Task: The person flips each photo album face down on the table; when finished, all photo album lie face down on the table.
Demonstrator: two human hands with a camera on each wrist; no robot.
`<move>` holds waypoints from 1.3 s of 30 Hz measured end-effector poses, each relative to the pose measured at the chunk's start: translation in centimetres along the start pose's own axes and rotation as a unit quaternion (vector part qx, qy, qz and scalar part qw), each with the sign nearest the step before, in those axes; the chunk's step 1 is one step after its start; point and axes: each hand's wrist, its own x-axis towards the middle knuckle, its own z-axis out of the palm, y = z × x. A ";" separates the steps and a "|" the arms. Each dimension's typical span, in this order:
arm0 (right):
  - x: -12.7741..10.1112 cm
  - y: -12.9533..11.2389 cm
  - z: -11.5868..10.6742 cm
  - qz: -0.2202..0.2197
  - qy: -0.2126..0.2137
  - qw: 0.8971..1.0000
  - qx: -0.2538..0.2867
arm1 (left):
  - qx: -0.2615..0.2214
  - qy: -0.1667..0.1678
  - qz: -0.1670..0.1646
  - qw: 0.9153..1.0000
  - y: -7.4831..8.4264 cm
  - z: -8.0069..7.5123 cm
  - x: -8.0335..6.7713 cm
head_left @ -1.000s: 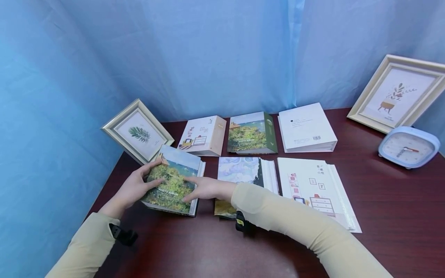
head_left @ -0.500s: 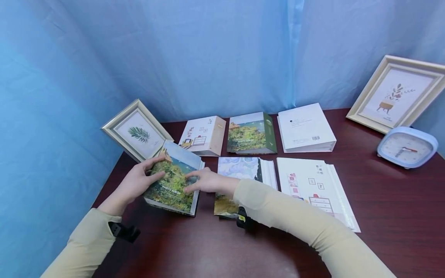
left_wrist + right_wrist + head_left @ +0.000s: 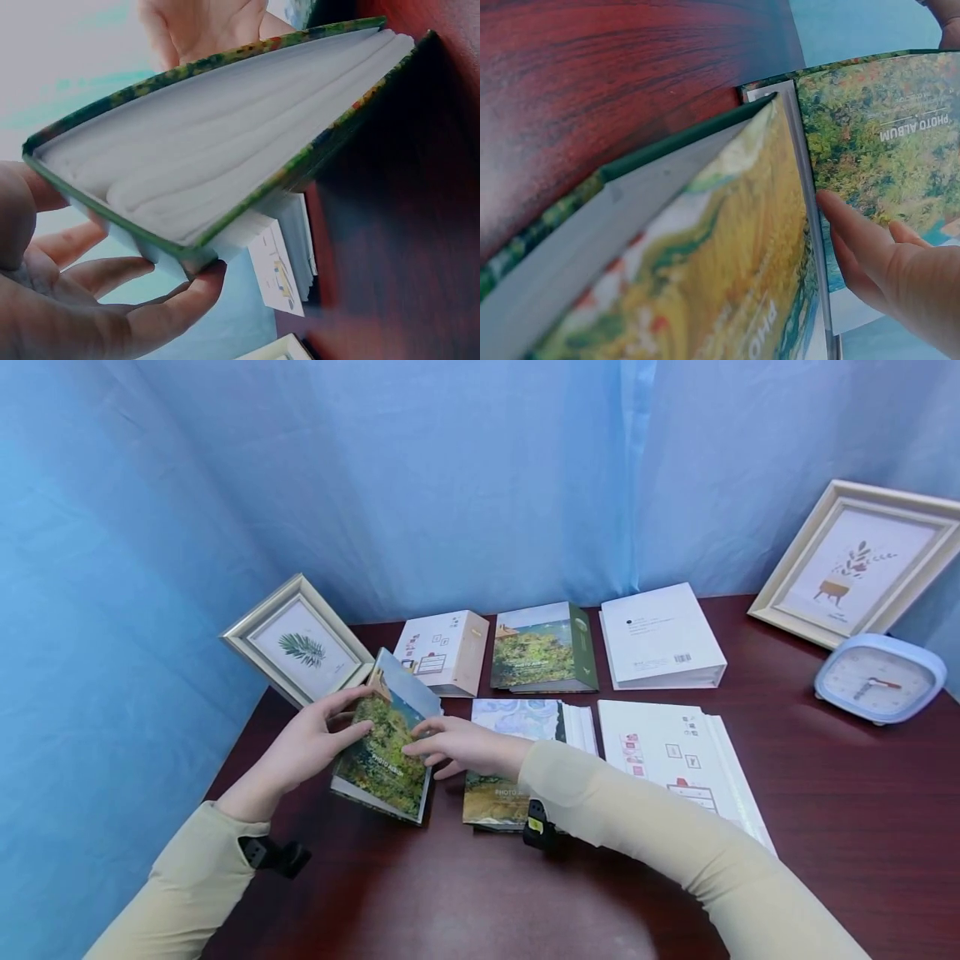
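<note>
My left hand (image 3: 303,747) grips a thick photo album (image 3: 393,747) along its spine, with a painted garden-and-sea cover. The album is tilted, its spine side raised off the table. In the left wrist view, the fingers (image 3: 180,307) curl under the spine and the white page edges (image 3: 187,150) face the camera. My right hand (image 3: 472,745) lies at the album's right edge, its fingertips touching the cover. The right wrist view has the same fingers (image 3: 855,232) extended against that edge. Right beside it lies a second album (image 3: 498,802) with a swirling-sky cover, partly under my right forearm.
Behind stand a cream album (image 3: 442,652), a green-spined album (image 3: 540,647) and a white album (image 3: 663,635). Another white album (image 3: 660,743) lies front right. A leaf picture frame (image 3: 300,643) touches the back left; a second frame (image 3: 855,564) and a blue clock (image 3: 881,679) stand right.
The album's left side has been lifted, tilting it up to the right. Both hands have shifted slightly right along with it. The other albums have stayed in place.
</note>
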 end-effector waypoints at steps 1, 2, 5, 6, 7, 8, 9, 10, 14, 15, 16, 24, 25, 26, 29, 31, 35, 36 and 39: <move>-0.1 -0.1 0.0 0.001 0.000 1.000 0.005 | -0.004 -0.002 -0.001 1.000 0.1 0.0 0.0; -0.2 -0.1 0.0 0.000 0.000 1.000 0.010 | -0.010 -0.005 -0.001 1.000 0.2 0.0 -0.1; -0.6 -0.1 0.0 -0.011 -0.002 1.000 0.019 | -0.024 -0.013 0.001 1.000 0.4 -0.1 -0.1; -0.7 -0.1 0.0 -0.015 -0.003 1.000 0.023 | -0.028 -0.014 0.004 0.999 0.4 -0.1 -0.1; -0.8 -0.1 0.0 -0.021 -0.001 0.999 0.024 | -0.031 -0.016 0.007 0.999 0.5 -0.1 -0.1; -1.0 -0.1 0.0 -0.027 -0.001 0.999 0.025 | -0.032 -0.016 0.010 0.999 0.5 0.0 -0.1; -1.1 0.0 0.0 -0.034 0.000 0.999 0.026 | -0.031 -0.015 0.012 0.999 0.5 0.0 -0.1; -1.2 0.0 0.0 -0.038 0.002 0.999 0.027 | -0.034 -0.014 0.014 0.999 0.5 0.0 0.0; -1.5 -0.1 0.0 -0.054 0.017 0.998 0.022 | -0.052 -0.007 0.021 0.998 0.5 0.2 0.1; -1.6 -0.1 0.0 -0.056 0.022 0.998 0.021 | -0.058 -0.006 0.023 0.998 0.5 0.3 0.2; -1.6 -0.2 0.0 -0.057 0.027 0.998 0.019 | -0.063 -0.005 0.023 0.998 0.5 0.4 0.2; -1.9 -0.4 0.0 -0.068 0.042 0.997 0.019 | -0.076 0.005 0.016 0.997 0.2 0.9 0.6; -2.0 -0.4 0.0 -0.068 0.044 0.997 0.018 | -0.075 0.006 0.015 0.997 0.2 0.9 0.6; -2.1 -0.4 0.0 -0.067 0.046 0.997 0.019 | -0.073 0.008 0.014 0.997 0.2 1.0 0.7; -2.2 -0.4 0.0 -0.067 0.053 0.996 0.023 | -0.073 0.008 0.012 0.997 0.1 1.3 0.8; -2.2 -0.4 0.0 -0.066 0.057 0.996 0.033 | -0.079 0.003 0.013 0.997 0.1 1.4 0.8; -2.1 -0.3 -0.2 -0.071 0.066 0.993 0.063 | -0.097 -0.011 0.016 0.995 0.0 1.8 1.0; -2.1 -0.2 -0.2 -0.072 0.068 0.993 0.070 | -0.101 -0.011 0.017 0.995 0.0 2.0 1.0; -2.2 -0.1 -0.3 -0.076 0.078 0.991 0.082 | -0.115 -0.003 0.029 0.993 -0.2 2.6 1.1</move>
